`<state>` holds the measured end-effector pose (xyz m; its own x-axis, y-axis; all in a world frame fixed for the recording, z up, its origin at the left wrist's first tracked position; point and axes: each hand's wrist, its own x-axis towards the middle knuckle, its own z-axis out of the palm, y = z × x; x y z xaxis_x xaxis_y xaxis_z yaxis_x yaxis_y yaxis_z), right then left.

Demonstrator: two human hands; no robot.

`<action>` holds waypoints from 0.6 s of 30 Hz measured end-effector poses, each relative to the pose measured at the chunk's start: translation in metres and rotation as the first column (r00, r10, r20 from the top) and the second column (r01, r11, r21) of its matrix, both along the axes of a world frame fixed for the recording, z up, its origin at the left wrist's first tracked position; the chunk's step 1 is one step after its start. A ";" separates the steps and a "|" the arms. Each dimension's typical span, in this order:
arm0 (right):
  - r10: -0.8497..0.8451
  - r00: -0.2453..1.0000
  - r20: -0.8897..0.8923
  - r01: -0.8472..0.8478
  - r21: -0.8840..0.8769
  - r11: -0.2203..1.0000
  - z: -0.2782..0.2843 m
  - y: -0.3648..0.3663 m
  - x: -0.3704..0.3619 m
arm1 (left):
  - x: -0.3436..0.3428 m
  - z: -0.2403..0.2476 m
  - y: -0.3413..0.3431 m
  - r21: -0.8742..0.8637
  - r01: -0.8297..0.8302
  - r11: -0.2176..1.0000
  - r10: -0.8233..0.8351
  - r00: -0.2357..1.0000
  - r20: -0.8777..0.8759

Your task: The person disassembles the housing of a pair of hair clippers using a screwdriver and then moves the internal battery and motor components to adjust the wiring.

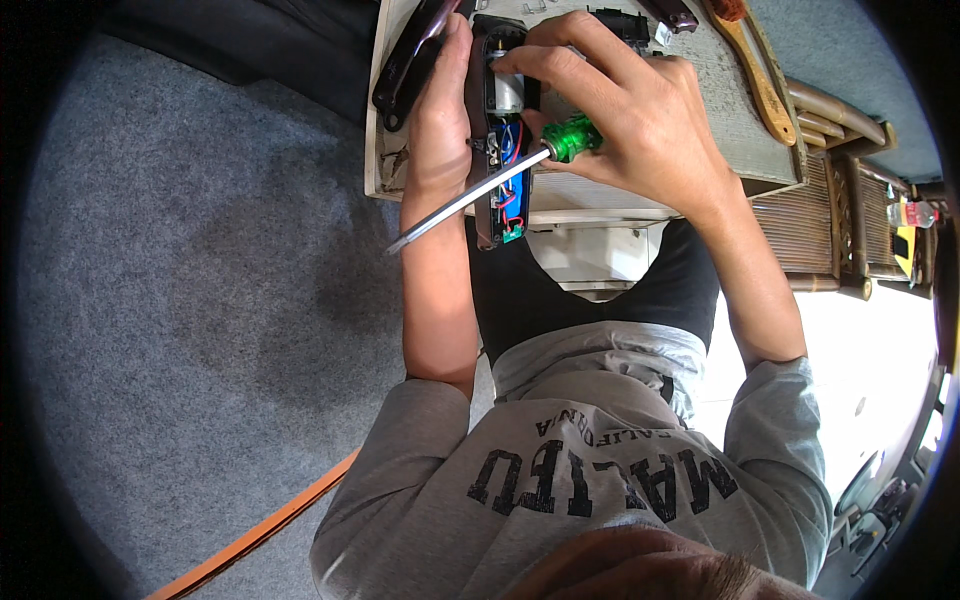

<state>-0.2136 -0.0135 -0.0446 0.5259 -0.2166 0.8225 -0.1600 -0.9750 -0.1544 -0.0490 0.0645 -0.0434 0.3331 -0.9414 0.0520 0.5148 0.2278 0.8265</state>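
My left hand (440, 125) is wrapped round the left side of an opened hair clipper body (485, 215). Inside its dark shell are a silver motor (508, 96), a blue battery (515, 190), thin wires and a small green circuit board (513, 234) at the near end. My right hand (650, 125) keeps a screwdriver (570, 138) with a green handle in its palm and lower fingers. The shaft points left and toward me, crossing over the clipper and my left wrist. My right index finger and thumb reach to the clipper around the motor.
A glossy dark purple casing (400, 85) lies at the left of the wooden table (745, 160). Black parts (622, 28) sit at the far side. A wooden-handled brush (755, 75) lies right. Bamboo furniture (800, 225) stands beyond, with a bottle (912, 214) on it.
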 end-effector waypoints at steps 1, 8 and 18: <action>0.000 1.000 0.000 0.000 0.000 1.000 0.000 0.000 0.000 | 0.002 -0.001 -0.001 -0.018 0.024 1.000 -0.024 0.999 -0.047; 0.023 0.999 0.023 -0.022 -0.026 0.999 -0.003 -0.005 0.003 | 0.003 0.006 0.008 -0.103 0.200 0.974 -0.207 0.977 -0.055; -0.012 1.000 -0.005 0.012 -0.055 0.998 -0.005 -0.005 0.004 | 0.005 -0.002 0.004 -0.060 0.120 0.991 -0.122 0.992 -0.034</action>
